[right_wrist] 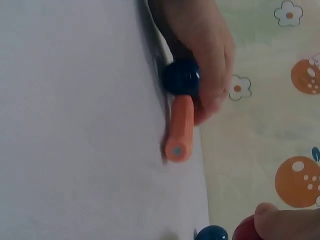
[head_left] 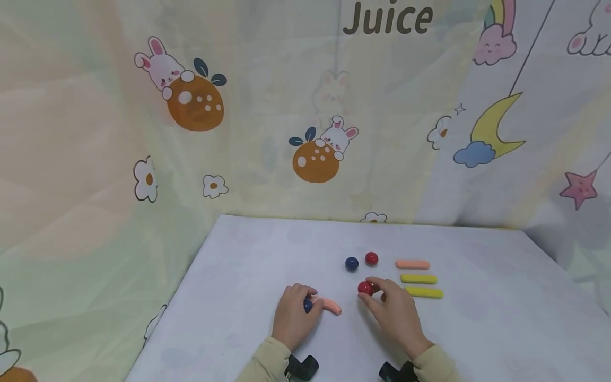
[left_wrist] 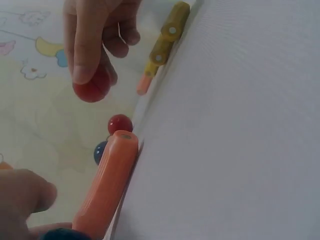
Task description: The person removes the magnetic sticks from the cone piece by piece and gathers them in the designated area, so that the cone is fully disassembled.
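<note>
My left hand (head_left: 296, 315) curls its thumb and fingers round a dark blue ball (head_left: 307, 305), low over the white table. An orange stick (head_left: 332, 306) runs out to the right from that ball and touches it in the right wrist view; a greyish dot marks its free end (right_wrist: 177, 151). The stick lies on or just over the tabletop; which, I cannot tell. With thumb and fingertips, my right hand (head_left: 393, 313) pinches a shiny red ball (head_left: 365, 288), raised off the table in the left wrist view. The two hands are apart.
Behind the right hand sit another blue ball (head_left: 351, 264) and another red ball (head_left: 372, 258). An orange stick (head_left: 412, 265) and two yellow sticks (head_left: 419, 278) lie in a row to the right. A printed cloth (head_left: 258, 159) hangs behind the table (head_left: 501, 318).
</note>
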Tool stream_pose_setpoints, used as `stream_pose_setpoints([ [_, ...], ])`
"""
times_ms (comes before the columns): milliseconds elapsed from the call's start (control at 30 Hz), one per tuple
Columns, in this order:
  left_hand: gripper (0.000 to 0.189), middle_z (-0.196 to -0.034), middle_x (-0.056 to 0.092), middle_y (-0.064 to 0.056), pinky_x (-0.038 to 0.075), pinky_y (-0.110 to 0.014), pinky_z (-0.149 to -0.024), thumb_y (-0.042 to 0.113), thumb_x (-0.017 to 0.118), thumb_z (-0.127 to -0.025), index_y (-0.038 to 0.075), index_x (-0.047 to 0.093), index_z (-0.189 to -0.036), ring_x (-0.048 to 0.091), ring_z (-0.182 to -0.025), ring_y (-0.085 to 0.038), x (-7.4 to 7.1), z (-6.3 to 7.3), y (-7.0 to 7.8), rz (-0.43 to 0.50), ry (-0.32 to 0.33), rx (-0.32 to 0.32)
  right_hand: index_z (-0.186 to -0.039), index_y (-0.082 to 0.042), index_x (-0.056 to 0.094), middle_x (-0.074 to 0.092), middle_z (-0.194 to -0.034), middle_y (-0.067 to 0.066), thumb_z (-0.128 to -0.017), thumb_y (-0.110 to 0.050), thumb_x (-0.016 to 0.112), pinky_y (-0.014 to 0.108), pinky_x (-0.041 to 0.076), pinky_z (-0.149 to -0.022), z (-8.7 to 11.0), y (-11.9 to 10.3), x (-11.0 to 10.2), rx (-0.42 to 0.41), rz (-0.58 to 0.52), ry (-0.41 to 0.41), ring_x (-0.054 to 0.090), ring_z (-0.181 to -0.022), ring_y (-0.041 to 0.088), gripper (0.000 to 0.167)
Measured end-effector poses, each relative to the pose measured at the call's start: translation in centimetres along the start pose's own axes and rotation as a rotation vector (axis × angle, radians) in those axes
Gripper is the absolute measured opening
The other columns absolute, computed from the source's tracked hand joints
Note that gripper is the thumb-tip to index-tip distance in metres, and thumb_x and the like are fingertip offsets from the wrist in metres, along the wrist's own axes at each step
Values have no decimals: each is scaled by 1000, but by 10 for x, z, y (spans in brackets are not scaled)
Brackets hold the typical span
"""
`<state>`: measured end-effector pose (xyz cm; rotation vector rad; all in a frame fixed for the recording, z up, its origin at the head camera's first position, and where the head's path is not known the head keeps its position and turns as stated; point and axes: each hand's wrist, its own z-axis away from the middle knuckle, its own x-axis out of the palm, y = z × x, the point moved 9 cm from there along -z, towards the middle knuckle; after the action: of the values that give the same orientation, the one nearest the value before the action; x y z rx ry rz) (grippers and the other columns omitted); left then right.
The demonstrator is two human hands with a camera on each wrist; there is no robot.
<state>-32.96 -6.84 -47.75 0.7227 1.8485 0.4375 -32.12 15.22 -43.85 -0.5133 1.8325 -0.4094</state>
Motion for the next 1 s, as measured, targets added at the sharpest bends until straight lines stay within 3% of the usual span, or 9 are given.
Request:
stream_pose_setpoints([
  [233, 11, -76, 53, 10, 43, -24, -60, 29, 66, -88, 19, 69, -86, 50, -68, -5, -17, 0, -8, -29, 117, -58, -125, -9, 65, 68, -103, 5, -85, -26, 76, 34, 51, -72, -37, 16, 16, 77, -23, -125, 56, -86, 20, 45],
  [667, 9, -68, 48, 10, 37, -20, -54, 27, 69, -85, 20, 68, -80, 42, -57, -3, -17, -1, -10, -21, 103, -61, -121, -8, 65, 66, -100, 6, -84, -25, 77, 30, 46, -67, -50, 23, 38, 108, -25, -161, 53, -80, 19, 42],
  [1000, 16, -74, 45, 8, 31, -19, -50, 35, 73, -86, 19, 68, -86, 36, -55, -4, -16, -1, -10, -2, 80, -58, -125, -7, 62, 66, -105, 8, -86, -30, 75, 31, 45, -68, -51, 26, 40, 119, -36, -157, 53, -81, 20, 48],
])
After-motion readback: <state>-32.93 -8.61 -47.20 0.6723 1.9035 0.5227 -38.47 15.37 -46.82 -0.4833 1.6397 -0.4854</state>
